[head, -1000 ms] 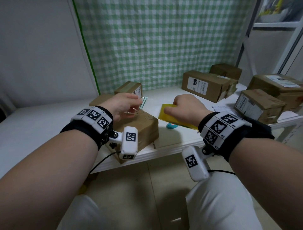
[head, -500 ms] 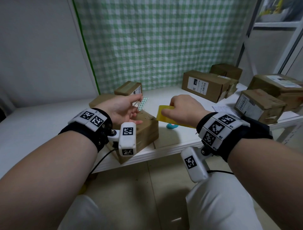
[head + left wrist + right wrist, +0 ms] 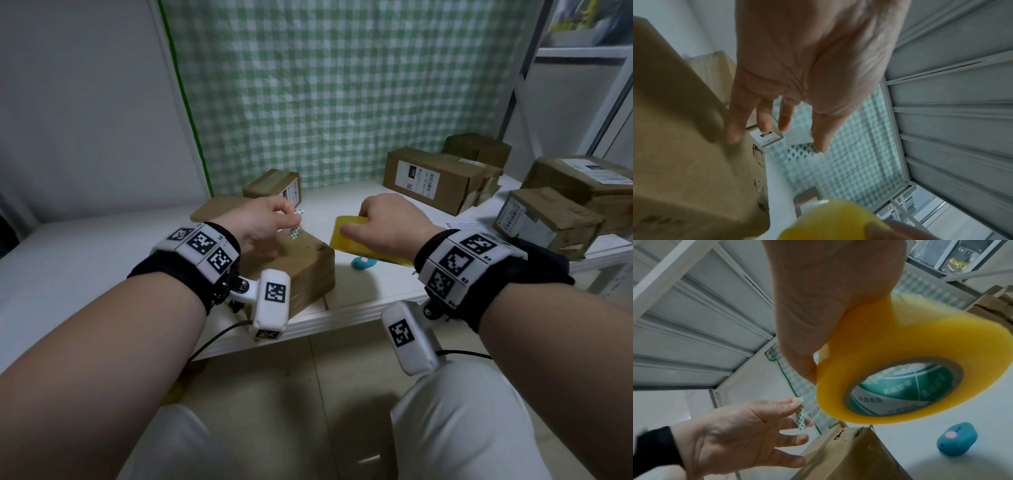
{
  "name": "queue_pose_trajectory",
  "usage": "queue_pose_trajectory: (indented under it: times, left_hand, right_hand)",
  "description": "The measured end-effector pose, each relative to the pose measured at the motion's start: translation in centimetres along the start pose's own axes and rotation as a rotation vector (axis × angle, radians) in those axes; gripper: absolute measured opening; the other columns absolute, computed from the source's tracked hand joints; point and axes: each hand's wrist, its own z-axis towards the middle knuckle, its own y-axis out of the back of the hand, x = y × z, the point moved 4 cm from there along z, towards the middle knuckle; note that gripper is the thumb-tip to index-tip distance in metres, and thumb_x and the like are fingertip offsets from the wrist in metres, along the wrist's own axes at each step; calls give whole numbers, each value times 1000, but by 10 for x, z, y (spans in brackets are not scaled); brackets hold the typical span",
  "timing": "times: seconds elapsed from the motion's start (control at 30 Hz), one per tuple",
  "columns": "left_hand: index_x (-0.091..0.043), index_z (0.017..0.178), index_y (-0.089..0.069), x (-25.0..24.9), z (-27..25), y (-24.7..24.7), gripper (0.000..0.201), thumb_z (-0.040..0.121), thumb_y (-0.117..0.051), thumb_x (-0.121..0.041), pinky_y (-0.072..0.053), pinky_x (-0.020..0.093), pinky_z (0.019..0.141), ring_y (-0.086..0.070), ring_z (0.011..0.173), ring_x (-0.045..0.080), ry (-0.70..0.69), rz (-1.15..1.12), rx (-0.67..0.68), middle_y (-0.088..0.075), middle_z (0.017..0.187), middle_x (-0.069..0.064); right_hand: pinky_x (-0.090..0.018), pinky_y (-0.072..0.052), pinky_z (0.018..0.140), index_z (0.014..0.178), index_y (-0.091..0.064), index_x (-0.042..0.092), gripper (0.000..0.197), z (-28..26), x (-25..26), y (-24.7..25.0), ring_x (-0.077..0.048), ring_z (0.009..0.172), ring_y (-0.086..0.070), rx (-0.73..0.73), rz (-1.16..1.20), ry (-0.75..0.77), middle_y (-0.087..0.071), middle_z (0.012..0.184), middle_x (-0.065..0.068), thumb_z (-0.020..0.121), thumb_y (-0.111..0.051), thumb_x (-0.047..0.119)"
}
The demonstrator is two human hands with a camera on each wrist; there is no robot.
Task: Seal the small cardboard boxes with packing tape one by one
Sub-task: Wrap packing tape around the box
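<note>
Drawing tape: our right hand grips the yellow packing-tape roll while our left hand pinches its patterned tape end above the cardboard box at the shelf's front edge; next, we judge, press it down.

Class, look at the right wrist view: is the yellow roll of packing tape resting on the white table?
No. The right hand holds the tape roll in the air above the white table, clear of the small teal object.

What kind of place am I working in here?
Probably a small home or stockroom packing corner. Labelled brown cardboard boxes stand on a white table against a green-and-white checked cloth backdrop. The right hand grips a yellow packing tape roll.
</note>
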Motion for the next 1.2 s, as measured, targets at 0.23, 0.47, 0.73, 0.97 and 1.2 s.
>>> queue_pose_trajectory:
  times: [0.23,0.47,0.73,0.97,1.2]
  left_hand:
    - [-15,142,-37,21,-5,-8,96,64,-76,-56,-32,44,109,-40,131,28,165,465,53,-40,146,8]
    - [-17,139,-34,30,1,-14,102,55,-88,-39,-43,45,100,-50,116,27,142,798,113,-51,132,7]
    - [-34,147,-29,12,15,-34,75,85,-61,-7,-21,43,116,-25,139,22,-317,1236,239,-26,155,-5]
    - [-26,132,-52,8,14,-20,41,92,-56,-29,-38,37,104,-42,127,24,-302,931,-111,-49,139,2]
    - [-25,136,-46,17,7,-32,65,79,-63,1,-39,24,89,-47,118,19,-262,1033,164,-46,137,0]
  right_hand:
    - [-31,-41,68,96,-63,7,43,6,-4,-4,-25,88,-54,11,-15,-10,-57,92,-8,86,-50,47]
    - [-33,-44,70,96,-66,4,45,9,-12,0,-28,87,-56,-58,91,-56,-62,95,-13,85,-52,46]
    - [-44,-50,77,99,-66,-3,50,10,-18,18,-33,87,-59,-216,262,-112,-65,95,-20,85,-52,43]
    - [-41,-47,72,91,-66,-4,47,8,-23,9,-34,89,-58,-195,468,-187,-64,96,-24,84,-57,42]
    - [-48,-49,82,111,-60,-10,54,4,-28,12,-39,98,-58,-239,724,-247,-58,113,-29,85,-60,37]
